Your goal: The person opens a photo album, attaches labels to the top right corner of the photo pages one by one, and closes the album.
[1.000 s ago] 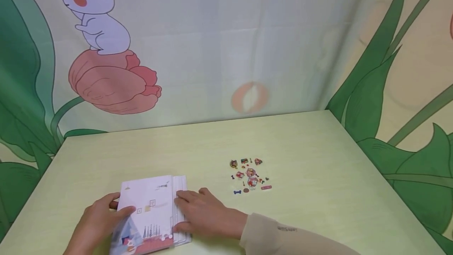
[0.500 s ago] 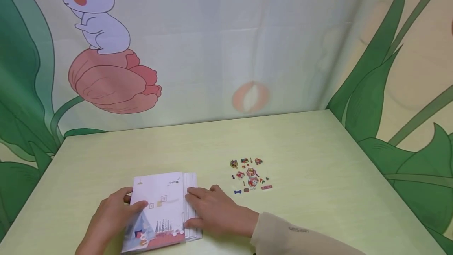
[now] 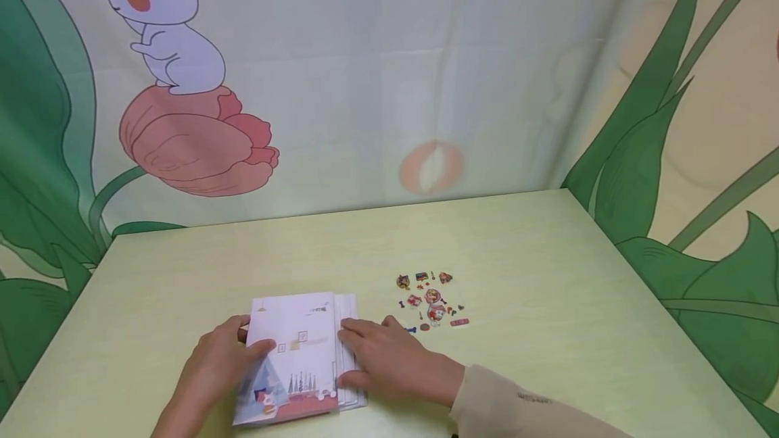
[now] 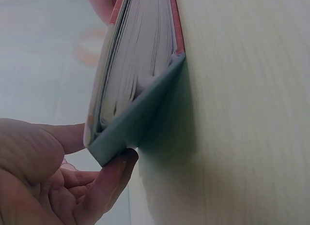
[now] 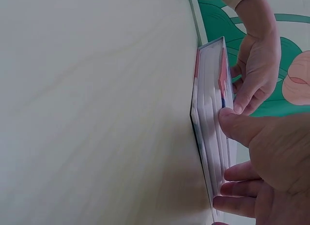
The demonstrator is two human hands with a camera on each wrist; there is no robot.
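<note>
A thick hardcover notebook (image 3: 304,374) with a white, pink and blue illustrated cover lies near the table's front edge. Its spine (image 4: 140,113) lifts off the tabletop in the left wrist view. My left hand (image 3: 216,363) grips the spine side, thumb on the front cover and fingertips against the spine. Along the opposite side, the pages (image 5: 208,99) and back cover stick out past the front cover. There my right hand (image 3: 395,360) rests its thumb and fingertips on the page edges and the front cover's edge, fingers mostly straight.
A patch of small colourful cartoon stickers (image 3: 433,303) lies just beyond the right hand, apparently on a clear sheet. The pale yellow-green table (image 3: 523,255) ends at a white curtain (image 3: 341,120) printed with a rabbit, a tulip and leaves.
The notebook has shifted to the right and slightly away from the front edge, both hands moving along with it. The right hand now overlaps the stickers' near edge in view. The stickers stay put.
</note>
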